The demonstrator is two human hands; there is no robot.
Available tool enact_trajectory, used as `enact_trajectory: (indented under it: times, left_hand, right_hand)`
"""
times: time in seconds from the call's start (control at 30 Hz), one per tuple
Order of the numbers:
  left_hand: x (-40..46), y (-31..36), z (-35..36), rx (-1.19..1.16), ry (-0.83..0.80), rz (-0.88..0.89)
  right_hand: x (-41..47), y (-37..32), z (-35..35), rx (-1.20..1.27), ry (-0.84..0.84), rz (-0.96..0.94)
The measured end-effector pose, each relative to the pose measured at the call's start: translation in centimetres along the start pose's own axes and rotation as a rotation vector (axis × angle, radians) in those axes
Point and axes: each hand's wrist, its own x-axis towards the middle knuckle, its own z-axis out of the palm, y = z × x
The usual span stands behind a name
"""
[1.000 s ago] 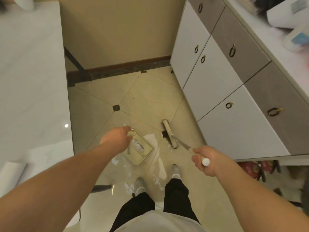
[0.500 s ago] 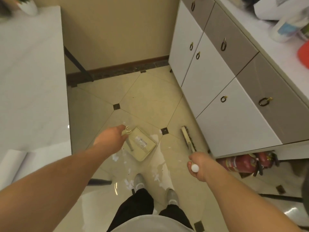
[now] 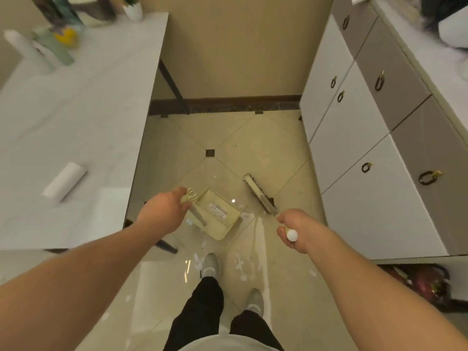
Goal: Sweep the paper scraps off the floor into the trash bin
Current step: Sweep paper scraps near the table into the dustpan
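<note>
My left hand [image 3: 162, 214] grips the handle of a cream dustpan [image 3: 220, 216], which hangs low over the tiled floor with its mouth toward my feet. My right hand [image 3: 295, 230] grips the white-tipped handle of a cream broom. The broom head [image 3: 258, 193] lies on the floor to the right of the pan, angled away from me. White paper scraps [image 3: 240, 267] are scattered on the tiles around my two shoes and beside the pan's mouth. No trash bin is in view.
A white table [image 3: 76, 148] with a paper roll [image 3: 64, 182] and bottles fills the left. White and grey cabinets [image 3: 367, 160] line the right, with a red fire extinguisher [image 3: 425, 285] on the floor below them. A beige wall with dark skirting closes the far end.
The view has tilted up and back, showing more table and wall. The broom head shifted right, then back toward the dustpan. Both hands keep their holds.
</note>
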Motion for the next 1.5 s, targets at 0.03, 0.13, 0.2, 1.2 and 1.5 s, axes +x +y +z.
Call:
enact_trajectory:
  times: [0.03, 0.13, 0.2, 1.2, 1.5]
  left_hand:
    - [-0.8, 0.0, 0.1, -0.003, 0.004, -0.021]
    - [-3.8, -0.5, 0.9, -0.029, 0.012, -0.115]
    - [-5.5, -1.0, 1.7, -0.021, 0.03, -0.144]
    - [-6.2, -6.0, 2.3, -0.065, 0.035, -0.341]
    - [-5.4, -6.6, -2.1, -0.069, -0.024, -0.306]
  right_hand:
    - [0.3, -0.5, 0.1, -0.039, 0.009, -0.022]
    - [2.1, -0.8, 0.9, -0.181, 0.026, -0.031]
    - [3.3, -0.1, 1.7, -0.326, 0.034, -0.017]
    - [10.7, -6.5, 16.8, -1.099, -0.136, -0.248]
    - [6.7, -3.0, 8.6, -1.584, 0.056, -0.19]
